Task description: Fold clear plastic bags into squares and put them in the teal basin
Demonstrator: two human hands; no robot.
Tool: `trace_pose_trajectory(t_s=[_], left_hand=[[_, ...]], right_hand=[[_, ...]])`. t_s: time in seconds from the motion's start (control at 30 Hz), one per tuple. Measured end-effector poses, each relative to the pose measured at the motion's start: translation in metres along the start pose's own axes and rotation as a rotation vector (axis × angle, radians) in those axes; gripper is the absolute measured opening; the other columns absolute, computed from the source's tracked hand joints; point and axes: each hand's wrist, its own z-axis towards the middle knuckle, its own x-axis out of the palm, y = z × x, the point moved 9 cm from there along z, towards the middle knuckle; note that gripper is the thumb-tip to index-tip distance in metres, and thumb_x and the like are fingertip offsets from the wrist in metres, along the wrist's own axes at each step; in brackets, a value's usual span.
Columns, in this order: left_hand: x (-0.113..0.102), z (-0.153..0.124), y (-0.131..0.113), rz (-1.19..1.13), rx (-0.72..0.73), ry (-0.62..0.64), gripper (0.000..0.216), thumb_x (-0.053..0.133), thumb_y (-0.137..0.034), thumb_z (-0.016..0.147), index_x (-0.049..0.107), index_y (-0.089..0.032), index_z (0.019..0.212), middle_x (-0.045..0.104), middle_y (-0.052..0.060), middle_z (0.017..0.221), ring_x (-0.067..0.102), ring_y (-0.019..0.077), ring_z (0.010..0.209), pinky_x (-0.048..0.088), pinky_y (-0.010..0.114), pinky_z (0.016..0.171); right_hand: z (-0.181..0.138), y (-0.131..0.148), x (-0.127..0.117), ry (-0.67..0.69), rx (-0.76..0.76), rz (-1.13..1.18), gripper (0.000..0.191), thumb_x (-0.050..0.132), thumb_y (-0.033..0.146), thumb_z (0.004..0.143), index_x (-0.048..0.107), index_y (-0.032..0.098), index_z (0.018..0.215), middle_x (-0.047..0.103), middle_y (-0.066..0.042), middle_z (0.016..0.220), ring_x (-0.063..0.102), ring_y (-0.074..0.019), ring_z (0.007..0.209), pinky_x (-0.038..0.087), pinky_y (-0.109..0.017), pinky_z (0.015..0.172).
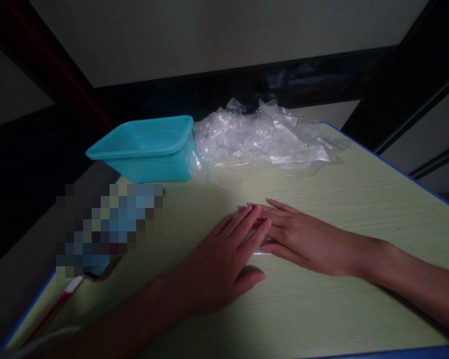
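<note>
My left hand [224, 259] lies palm down near the middle of the table, fingers stretched out with the thumb apart. From the right, my right hand [303, 237] reaches in, also palm down and flat, and the fingertips of both hands overlap. A small piece of clear plastic [262, 245] shows between and under the fingers; most of it is hidden, so I cannot tell its full shape. Beyond the hands lies a heap of crumpled clear plastic bags [262, 137], touching the side of a turquoise plastic basin [153, 167].
The table [359, 309] has a pale wood-grain top with a blue edge. At its left lies a blurred-out device [101, 267], with a red and white cable or stick [62, 299] beside it. A pale wall [224, 40] with a dark band stands behind.
</note>
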Motion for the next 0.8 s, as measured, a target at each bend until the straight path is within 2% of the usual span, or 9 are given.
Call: trace_pose_trajectory(t_s=[0.5,0.8], left_hand=[[0.0002,-0.0003,0.0000,-0.019,0.002,-0.007,0.066,0.049,-0.031,0.089,0.017,-0.009,0.143,0.011,0.016,0.153,-0.001,0.0236,0.141,0.017,0.045,0.113],[-0.0005,0.0001,0.0007,-0.024,-0.007,-0.007,0.067,0.051,-0.030,0.088,0.017,-0.008,0.143,0.012,0.017,0.153,0.001,0.0238,0.142,0.017,0.044,0.113]], right_hand=[[-0.0006,0.0013,-0.0033,-0.051,-0.023,0.058,0.041,0.042,0.031,0.095,0.044,0.021,0.135,0.039,-0.011,0.144,0.030,-0.0224,0.135,0.021,-0.051,0.111],[0.0004,-0.0003,0.0005,-0.010,-0.008,0.026,0.043,0.039,0.034,0.096,0.040,0.021,0.137,0.038,-0.010,0.145,0.028,-0.0206,0.136,0.018,-0.050,0.112]])
